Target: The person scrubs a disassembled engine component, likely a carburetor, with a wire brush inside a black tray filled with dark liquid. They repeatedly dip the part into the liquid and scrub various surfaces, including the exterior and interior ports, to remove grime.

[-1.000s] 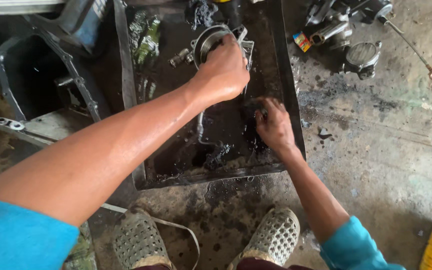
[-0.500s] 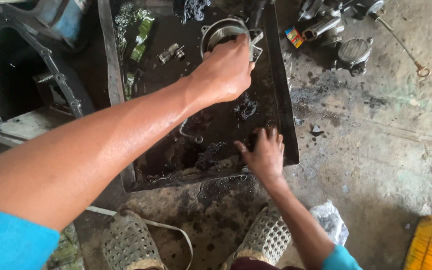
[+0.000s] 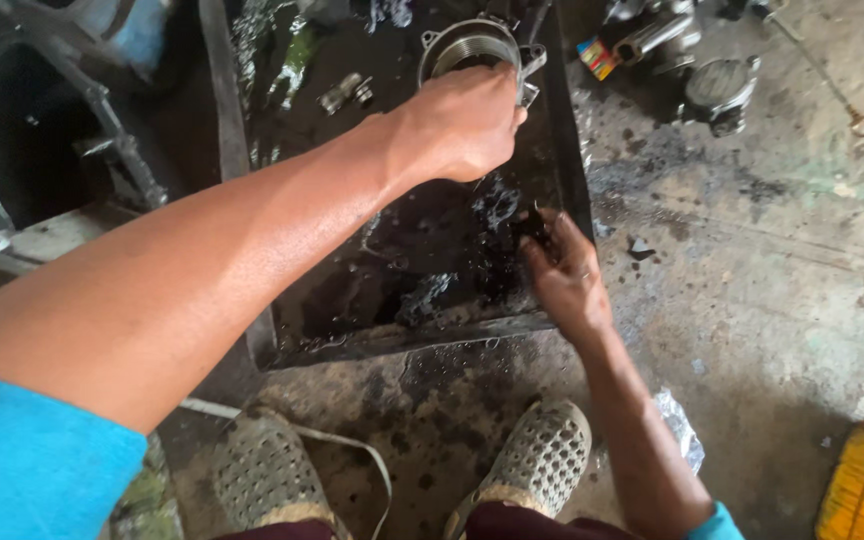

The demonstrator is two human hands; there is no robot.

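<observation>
A: What does the view from the person's head show?

B: A shallow black metal tray (image 3: 564, 150) lies on a stained concrete floor (image 3: 772, 280), filmed with dark oily liquid. The left hand (image 3: 462, 125) reaches to the far end of the tray and closes over the rim of a round threaded metal housing (image 3: 467, 50) that rests there.

A: And the other hand?

B: The right hand (image 3: 564, 275) sits at the tray's near right corner, fingers curled around a small black, oil-soaked lump (image 3: 532, 228). I cannot tell what the lump is, nor how firmly it is pinched.

A: What else lies around the tray?

B: A small metal fitting (image 3: 344, 92) lies inside the tray, left of the housing. Beyond the tray's right edge sit grey engine parts (image 3: 717, 92). Two perforated clogs (image 3: 542, 460) stand just in front of the tray's near edge.

A: What could go wrong?

B: In my judgement, oil makes every grip slippery: the housing could slide from the left hand and drop back into the tray, splashing. The tray's thin edge could also scrape the right wrist.
</observation>
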